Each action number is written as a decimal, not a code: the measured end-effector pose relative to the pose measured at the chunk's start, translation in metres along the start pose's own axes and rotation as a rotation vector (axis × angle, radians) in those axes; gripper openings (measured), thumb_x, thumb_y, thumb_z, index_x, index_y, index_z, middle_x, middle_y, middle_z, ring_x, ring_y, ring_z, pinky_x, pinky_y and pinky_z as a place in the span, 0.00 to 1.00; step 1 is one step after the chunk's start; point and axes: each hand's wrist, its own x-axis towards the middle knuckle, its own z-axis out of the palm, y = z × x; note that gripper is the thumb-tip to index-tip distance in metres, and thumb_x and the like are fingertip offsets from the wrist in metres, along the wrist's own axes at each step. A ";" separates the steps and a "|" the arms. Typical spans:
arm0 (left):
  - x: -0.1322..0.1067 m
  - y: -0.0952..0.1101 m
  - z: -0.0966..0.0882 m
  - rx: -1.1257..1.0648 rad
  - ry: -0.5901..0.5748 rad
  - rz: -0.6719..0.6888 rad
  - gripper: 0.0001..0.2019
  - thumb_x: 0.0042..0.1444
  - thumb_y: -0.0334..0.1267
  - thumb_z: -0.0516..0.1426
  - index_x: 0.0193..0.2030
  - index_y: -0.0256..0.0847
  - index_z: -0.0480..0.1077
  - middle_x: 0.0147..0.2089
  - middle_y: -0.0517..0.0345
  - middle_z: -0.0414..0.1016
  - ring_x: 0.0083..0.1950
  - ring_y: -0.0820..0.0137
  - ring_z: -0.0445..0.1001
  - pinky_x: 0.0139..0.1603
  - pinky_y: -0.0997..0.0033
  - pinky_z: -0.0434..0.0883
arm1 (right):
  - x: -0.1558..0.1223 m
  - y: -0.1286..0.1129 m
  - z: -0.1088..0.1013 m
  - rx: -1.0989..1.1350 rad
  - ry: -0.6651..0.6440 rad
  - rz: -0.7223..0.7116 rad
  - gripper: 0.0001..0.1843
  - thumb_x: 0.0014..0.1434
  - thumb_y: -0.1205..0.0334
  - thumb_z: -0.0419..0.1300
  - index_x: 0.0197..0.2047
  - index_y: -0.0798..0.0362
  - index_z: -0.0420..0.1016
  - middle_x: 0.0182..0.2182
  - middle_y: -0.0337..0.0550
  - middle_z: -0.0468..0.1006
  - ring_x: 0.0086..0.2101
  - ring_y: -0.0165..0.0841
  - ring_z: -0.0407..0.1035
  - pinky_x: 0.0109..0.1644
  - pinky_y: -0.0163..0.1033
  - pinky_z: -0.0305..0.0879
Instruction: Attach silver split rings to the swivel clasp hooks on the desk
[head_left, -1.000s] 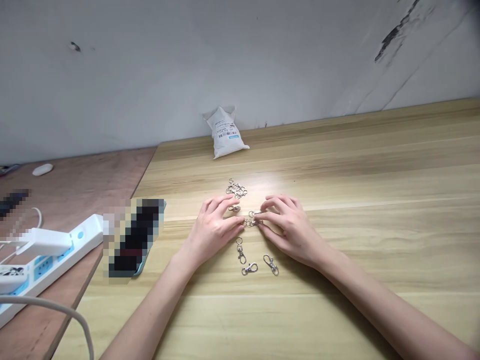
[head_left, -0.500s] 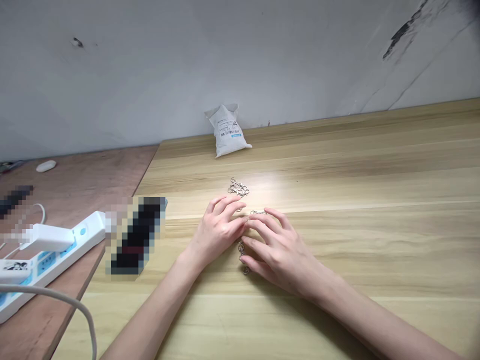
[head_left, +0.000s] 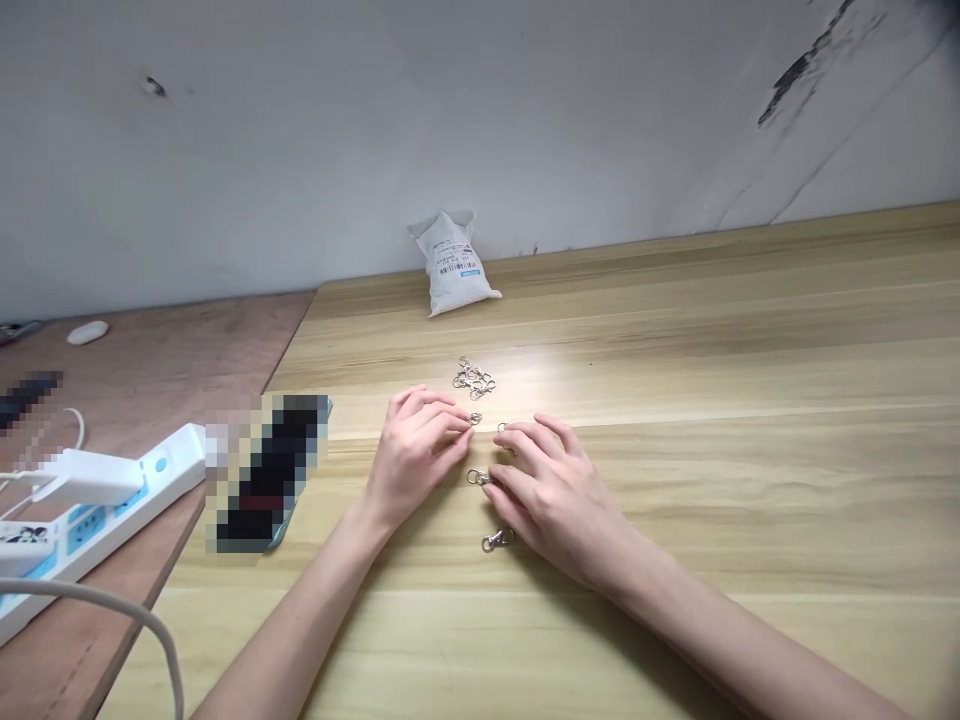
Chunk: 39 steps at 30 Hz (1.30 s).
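Note:
Small silver swivel clasps with rings lie on the light wooden table (head_left: 712, 420). My left hand (head_left: 416, 440) has its fingers curved together, with a swivel clasp (head_left: 475, 419) at the fingertips. My right hand (head_left: 551, 490) pinches another swivel clasp (head_left: 478, 478) between thumb and forefinger, its ring sticking out to the left. One more clasp (head_left: 496, 541) lies below the right thumb. Beneath the right hand's upper fingers, a further clasp (head_left: 502, 428) is mostly hidden. A small pile of clasps (head_left: 474, 380) sits beyond both hands.
A white labelled packet (head_left: 454, 265) stands near the grey wall (head_left: 300, 140). On the left are a blurred-out phone (head_left: 274, 475), a white power strip (head_left: 176, 460) with plugs, a grey cable (head_left: 112, 592) and a white oval object (head_left: 88, 332) on a brown board.
My hands have moved apart, the left one shifting left. The clasp under the right thumb now lies turned sideways, and another shows in the right hand's pinch.

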 end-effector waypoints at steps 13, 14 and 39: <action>-0.003 -0.001 0.000 -0.107 -0.011 -0.084 0.04 0.62 0.32 0.58 0.41 0.44 0.74 0.40 0.61 0.81 0.48 0.68 0.77 0.59 0.57 0.62 | 0.003 0.004 0.007 -0.047 0.026 -0.013 0.07 0.56 0.71 0.56 0.28 0.53 0.71 0.33 0.41 0.75 0.40 0.34 0.69 0.63 0.52 0.55; -0.003 0.000 0.000 -0.115 -0.020 -0.099 0.04 0.62 0.32 0.58 0.41 0.44 0.73 0.41 0.61 0.81 0.48 0.68 0.77 0.60 0.58 0.62 | 0.003 0.004 0.007 -0.042 0.026 -0.016 0.08 0.57 0.71 0.56 0.28 0.53 0.71 0.34 0.41 0.75 0.40 0.34 0.69 0.64 0.52 0.55; 0.000 0.014 0.001 -0.269 -0.132 -0.074 0.03 0.60 0.33 0.60 0.38 0.45 0.75 0.49 0.55 0.80 0.56 0.61 0.73 0.59 0.51 0.63 | 0.005 0.015 -0.006 0.091 0.160 0.115 0.07 0.64 0.64 0.56 0.37 0.52 0.75 0.42 0.45 0.77 0.49 0.39 0.69 0.65 0.58 0.50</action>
